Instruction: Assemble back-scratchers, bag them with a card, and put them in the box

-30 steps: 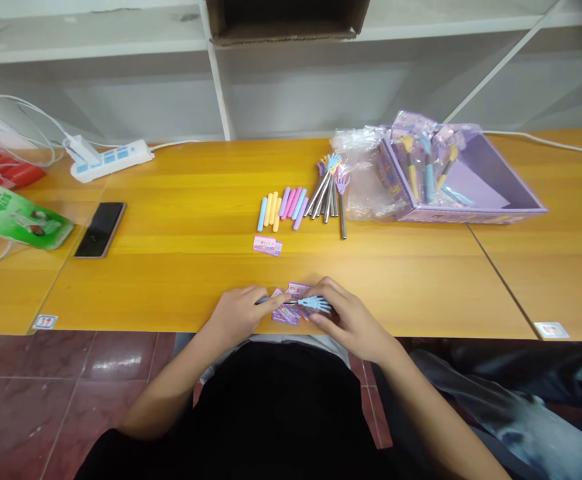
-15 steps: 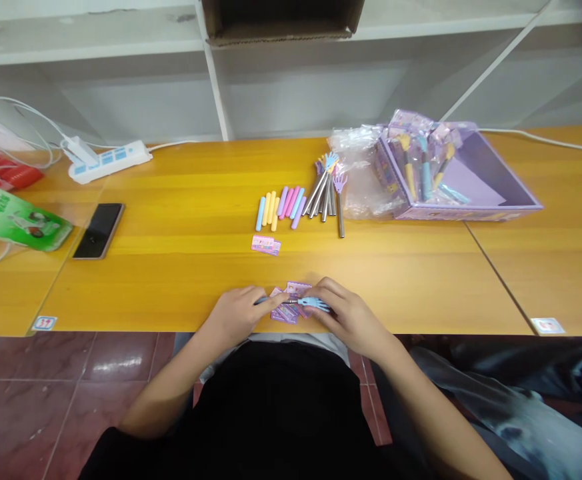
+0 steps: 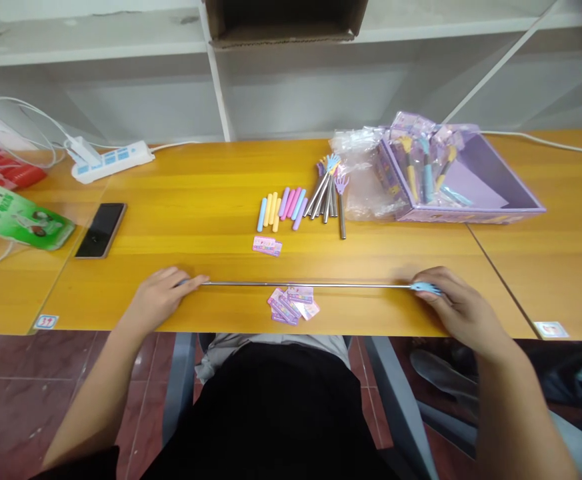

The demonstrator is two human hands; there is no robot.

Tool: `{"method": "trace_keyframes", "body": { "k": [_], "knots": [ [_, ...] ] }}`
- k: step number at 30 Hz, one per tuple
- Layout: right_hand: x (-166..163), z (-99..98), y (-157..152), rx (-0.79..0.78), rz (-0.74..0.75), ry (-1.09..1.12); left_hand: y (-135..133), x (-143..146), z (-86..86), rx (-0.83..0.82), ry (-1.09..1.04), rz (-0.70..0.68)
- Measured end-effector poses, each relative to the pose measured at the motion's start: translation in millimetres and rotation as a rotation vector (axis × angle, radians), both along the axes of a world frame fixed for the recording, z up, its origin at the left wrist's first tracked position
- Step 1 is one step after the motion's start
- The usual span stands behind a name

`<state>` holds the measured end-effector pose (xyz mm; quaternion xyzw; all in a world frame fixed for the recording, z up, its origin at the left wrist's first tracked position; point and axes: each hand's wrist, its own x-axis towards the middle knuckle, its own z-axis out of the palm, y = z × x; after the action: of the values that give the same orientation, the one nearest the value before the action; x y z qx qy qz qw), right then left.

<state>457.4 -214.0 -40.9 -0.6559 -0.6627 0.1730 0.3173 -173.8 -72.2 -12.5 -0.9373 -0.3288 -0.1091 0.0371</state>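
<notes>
A telescopic back scratcher (image 3: 311,285) is stretched out long between my hands, just above the table's near part. My left hand (image 3: 158,298) is closed around its handle end at the left. At the other end, my right hand (image 3: 453,303) grips the light blue hand-shaped head. Below the thin metal rod lies a loose pile of purple and pink printed cards (image 3: 291,307). Beyond it are two more cards (image 3: 267,246), a row of pastel tubes (image 3: 281,208) in blue, yellow, purple and pink, and a bunch of metal-rod back scratchers (image 3: 327,190) with coloured heads.
A purple box (image 3: 491,180) with wrapped back scratchers stands at the back right, clear plastic bags (image 3: 365,180) beside it. On the left are a phone (image 3: 101,231), a power strip (image 3: 115,162) and a green package (image 3: 21,217). Shelving (image 3: 311,93) rises behind the table.
My hands have moved wide apart, left hand leftward and right hand rightward. The back scratcher has gone from short to fully drawn out, uncovering the card pile.
</notes>
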Motion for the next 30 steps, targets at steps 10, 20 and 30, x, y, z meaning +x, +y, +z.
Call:
{"method": "trace_keyframes", "body": {
  "k": [10, 20, 30],
  "knots": [
    [13, -8.4, -6, -0.032, -0.128, 0.094, 1, -18, -7.9, -0.014, -0.036, 0.143],
    [-9, -16.3, -8, 0.084, -0.226, -0.067, 3, -11, -8.6, -0.027, -0.018, 0.163],
    [-21, -24.6, 2, 0.038, -0.596, 0.047, -3, -5, -4.2, -0.014, 0.016, 0.161]
  ]
}}
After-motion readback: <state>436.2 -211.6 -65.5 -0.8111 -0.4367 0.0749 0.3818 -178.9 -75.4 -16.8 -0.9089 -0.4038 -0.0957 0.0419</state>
